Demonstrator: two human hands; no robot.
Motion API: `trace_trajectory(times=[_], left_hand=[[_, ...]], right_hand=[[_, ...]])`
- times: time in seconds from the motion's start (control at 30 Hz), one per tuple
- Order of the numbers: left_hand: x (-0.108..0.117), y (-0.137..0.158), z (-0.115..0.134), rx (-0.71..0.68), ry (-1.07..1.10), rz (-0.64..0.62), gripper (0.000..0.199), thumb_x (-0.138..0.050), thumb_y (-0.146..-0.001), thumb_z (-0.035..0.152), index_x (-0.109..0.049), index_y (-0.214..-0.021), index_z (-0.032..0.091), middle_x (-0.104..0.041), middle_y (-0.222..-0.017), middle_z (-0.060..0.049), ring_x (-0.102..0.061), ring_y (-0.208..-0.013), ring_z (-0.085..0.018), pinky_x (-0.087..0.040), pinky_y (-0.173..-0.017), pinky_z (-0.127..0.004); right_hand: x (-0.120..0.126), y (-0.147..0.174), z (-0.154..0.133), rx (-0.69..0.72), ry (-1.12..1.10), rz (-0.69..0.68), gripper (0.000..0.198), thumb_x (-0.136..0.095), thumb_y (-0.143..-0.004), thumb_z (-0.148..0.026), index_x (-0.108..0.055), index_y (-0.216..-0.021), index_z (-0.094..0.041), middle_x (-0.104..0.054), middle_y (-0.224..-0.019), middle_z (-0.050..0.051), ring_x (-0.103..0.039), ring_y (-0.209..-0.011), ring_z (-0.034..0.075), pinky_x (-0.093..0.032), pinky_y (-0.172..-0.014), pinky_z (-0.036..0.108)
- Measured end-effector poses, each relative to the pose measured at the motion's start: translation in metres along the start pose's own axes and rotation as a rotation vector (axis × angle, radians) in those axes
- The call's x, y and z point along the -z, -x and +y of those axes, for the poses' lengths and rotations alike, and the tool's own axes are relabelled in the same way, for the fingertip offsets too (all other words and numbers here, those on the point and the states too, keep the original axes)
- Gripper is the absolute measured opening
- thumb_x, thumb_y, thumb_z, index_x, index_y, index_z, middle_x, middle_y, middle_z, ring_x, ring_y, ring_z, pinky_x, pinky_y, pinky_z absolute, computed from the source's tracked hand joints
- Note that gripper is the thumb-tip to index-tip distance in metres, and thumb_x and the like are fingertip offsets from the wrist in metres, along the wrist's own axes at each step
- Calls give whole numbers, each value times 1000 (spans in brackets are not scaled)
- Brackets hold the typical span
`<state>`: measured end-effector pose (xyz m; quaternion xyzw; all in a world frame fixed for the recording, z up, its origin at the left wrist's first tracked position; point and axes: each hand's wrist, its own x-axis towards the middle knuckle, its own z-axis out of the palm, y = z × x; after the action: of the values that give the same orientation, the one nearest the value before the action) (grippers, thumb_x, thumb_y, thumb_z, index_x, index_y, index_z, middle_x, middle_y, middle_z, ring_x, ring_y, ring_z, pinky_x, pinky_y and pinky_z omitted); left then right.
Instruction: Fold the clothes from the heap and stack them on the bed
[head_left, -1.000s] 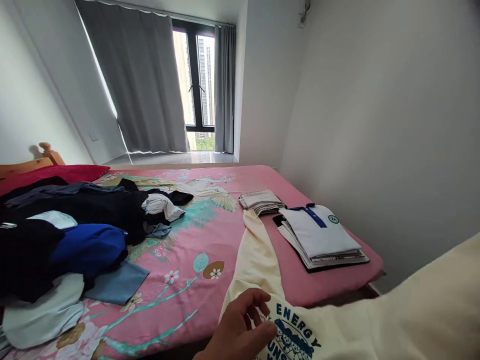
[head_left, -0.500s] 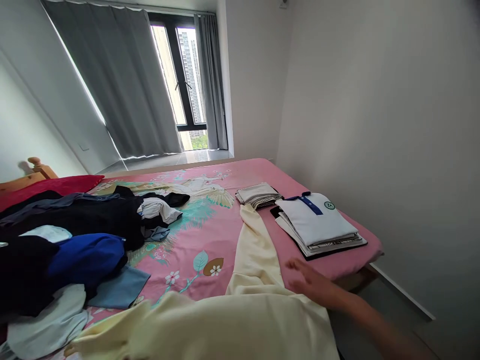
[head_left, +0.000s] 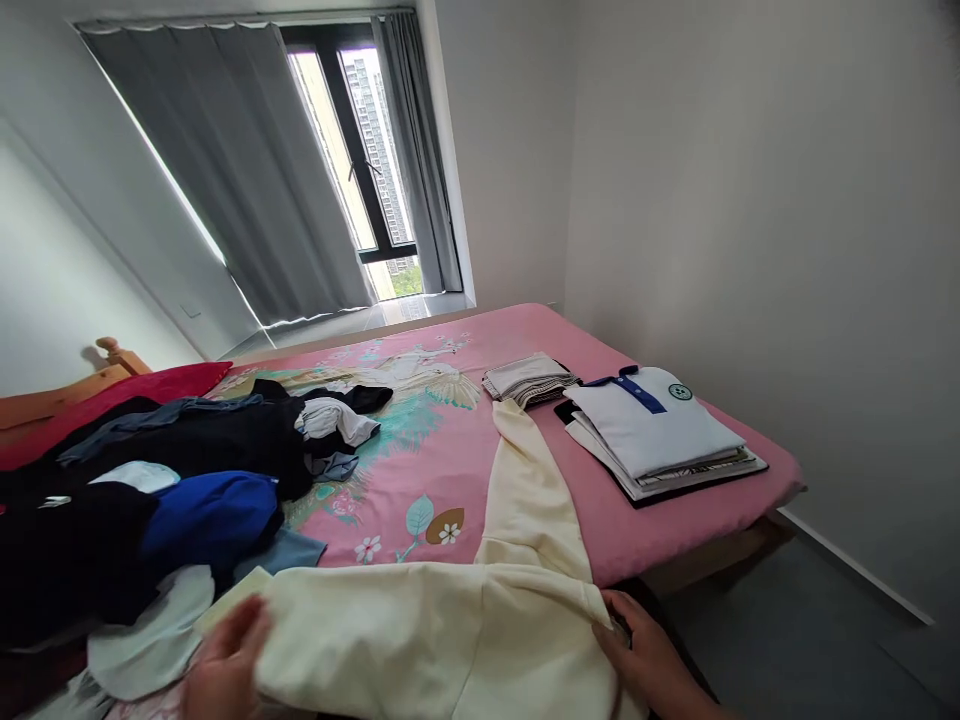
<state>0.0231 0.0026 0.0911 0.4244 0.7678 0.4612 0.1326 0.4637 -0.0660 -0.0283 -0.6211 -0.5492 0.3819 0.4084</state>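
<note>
A cream long-sleeved top (head_left: 405, 630) lies across the near edge of the bed, with one sleeve (head_left: 529, 480) stretched away toward the folded clothes. At the top's right edge, my right hand (head_left: 649, 650) pinches the fabric between thumb and fingers. My left hand (head_left: 229, 660) is beside the top's left end, its fingers curled and smeared by motion; whether it grips the cloth cannot be made out. The top's lower part runs out of view at the bottom.
Right of the sleeve sits a folded stack topped by a white polo shirt (head_left: 652, 420) with a blue placket. A smaller folded pile (head_left: 529, 378) lies behind it. Loose dark, blue and white clothes (head_left: 217, 510) cover the left of the pink bed (head_left: 450, 465).
My right hand has come down from above the bed edge onto the top's right edge and closed on it. My left hand has moved into view at left. The view has shifted slightly.
</note>
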Motion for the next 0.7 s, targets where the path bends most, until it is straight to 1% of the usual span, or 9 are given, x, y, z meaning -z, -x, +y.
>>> trace_trajectory(times=[0.07,0.1,0.2,0.3,0.37,0.43,0.53,0.6,0.7], left_hand=[[-38,22,0,-81,65,-359,49,-63,-62,63,-66,-89,23,-71,-83,-1,-67,-78,-25,-57,-69,-39],[-58,39,2,-192,73,-507,44,-63,-66,57,-67,-95,24,-71,-95,-2,-66,-88,-24,-55,-77,-39],[-106,94,23,-538,65,-759,31,-57,-79,38,-63,-107,29,-63,-118,-3,-56,-113,-21,-45,-98,-39],[-129,125,52,-734,24,-868,36,-50,-83,27,-55,-119,28,-55,-129,-6,-48,-122,-19,-41,-102,-38],[-133,132,69,-842,-16,-924,42,-52,-81,22,-51,-123,27,-55,-128,-7,-46,-123,-21,-37,-105,-42],[-130,136,81,-909,-56,-991,38,-54,-79,20,-54,-116,25,-61,-117,-6,-51,-115,-21,-36,-104,-44],[-118,140,90,-897,-112,-1035,13,-48,-84,23,-60,-90,21,-65,-87,-4,-60,-86,-16,-48,-82,-32],[-103,140,91,-896,-145,-1022,18,-43,-88,26,-57,-78,19,-62,-75,-3,-59,-72,-13,-47,-64,-23],[-67,132,93,-995,-193,-1010,22,-46,-88,32,-59,-76,20,-62,-68,-1,-59,-62,-11,-43,-55,-18]], right_hand=[[-3,0,-9,39,8,21,38,-49,-81,-46,-66,-102,-19,-62,-106,10,-57,-100,25,-45,-90,37],[-4,0,-13,63,12,33,37,-48,-82,-46,-66,-101,-19,-62,-106,10,-56,-101,25,-45,-91,37],[-3,3,-26,141,44,62,33,-50,-83,-43,-66,-101,-20,-61,-108,10,-54,-104,24,-45,-92,36],[2,13,-40,220,59,45,28,-52,-83,-39,-64,-102,-21,-59,-111,10,-53,-107,23,-45,-93,33],[6,20,-51,264,49,6,25,-52,-84,-36,-63,-102,-22,-58,-114,10,-53,-108,22,-44,-94,32],[9,25,-63,277,25,-34,24,-50,-85,-34,-62,-101,-22,-60,-109,9,-55,-102,21,-47,-89,29],[6,26,-80,281,8,-84,21,-46,-87,-34,-62,-89,-20,-62,-89,5,-58,-84,17,-49,-75,26],[-1,24,-87,320,33,-125,21,-44,-88,-32,-60,-83,-20,-60,-81,3,-56,-77,16,-47,-71,25],[-20,24,-89,406,97,-196,10,-50,-81,-23,-57,-87,-20,-60,-84,2,-56,-80,16,-45,-74,26]])
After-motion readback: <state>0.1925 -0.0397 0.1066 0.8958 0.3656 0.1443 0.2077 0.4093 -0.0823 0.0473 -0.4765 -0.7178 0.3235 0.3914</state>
